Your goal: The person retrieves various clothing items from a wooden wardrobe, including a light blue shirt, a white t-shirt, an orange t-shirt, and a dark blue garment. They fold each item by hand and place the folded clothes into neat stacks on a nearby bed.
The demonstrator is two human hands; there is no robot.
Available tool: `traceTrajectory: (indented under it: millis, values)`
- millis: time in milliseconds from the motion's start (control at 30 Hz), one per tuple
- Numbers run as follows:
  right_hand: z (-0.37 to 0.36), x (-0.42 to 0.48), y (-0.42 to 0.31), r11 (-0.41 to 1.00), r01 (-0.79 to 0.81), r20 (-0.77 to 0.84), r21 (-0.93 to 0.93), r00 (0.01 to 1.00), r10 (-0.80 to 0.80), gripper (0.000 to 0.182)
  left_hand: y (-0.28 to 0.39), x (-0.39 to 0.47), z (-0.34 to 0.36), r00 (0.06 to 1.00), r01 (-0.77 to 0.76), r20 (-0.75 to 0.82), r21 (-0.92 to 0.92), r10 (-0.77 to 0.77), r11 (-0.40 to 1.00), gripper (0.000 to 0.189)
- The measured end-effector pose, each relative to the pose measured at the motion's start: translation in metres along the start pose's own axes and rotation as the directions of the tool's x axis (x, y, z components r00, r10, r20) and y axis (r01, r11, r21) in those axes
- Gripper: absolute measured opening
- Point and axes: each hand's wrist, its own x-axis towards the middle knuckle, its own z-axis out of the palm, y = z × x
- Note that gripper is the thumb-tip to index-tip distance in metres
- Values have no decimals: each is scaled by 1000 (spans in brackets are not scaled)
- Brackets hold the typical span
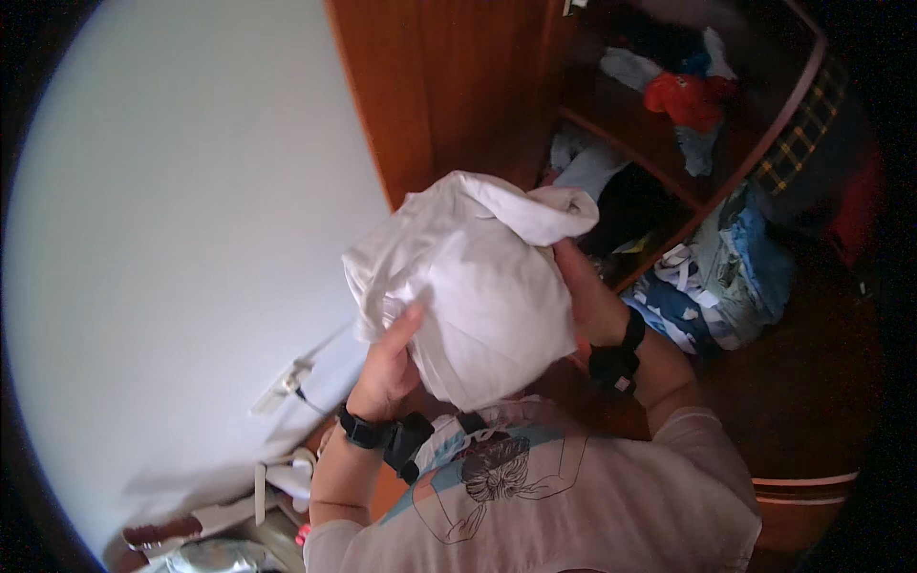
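Note:
A bundle of white cloth, loosely folded with a rolled edge at its upper right, is held up in front of my chest. My left hand grips its lower left side, the thumb lying on top and the other fingers mostly hidden. On the right side, my right hand supports the bundle, its fingers out of sight behind the fabric. Each wrist wears a black strap with a small device. What kind of textile the bundle is cannot be made out.
An open wooden wardrobe stands ahead, with a red garment on its shelf. Piled clothes rest at the right by its base. To the left is a white wall with a plugged-in socket strip. Assorted items lie at lower left.

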Motion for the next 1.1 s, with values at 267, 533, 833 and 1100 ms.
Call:
traceTrajectory:
  millis: [267,533,833,1100]
  values:
    - [-44,42,98,869,-481,120,117,875,469,45,10,-58,-47,940,-164,-291,70,178,984,42]
    - [2,59,131,519,-834,795,186,438,419,46,-2,-98,-33,890,-340,215,900,401,271,52]
    - [-5,83,156,615,-781,710,109,494,502,56,-8,-106,-1,958,-141,93,977,271,163,94]
    - [-9,96,163,613,-787,725,72,464,510,64,-35,-95,6,832,59,-75,997,550,45,79]
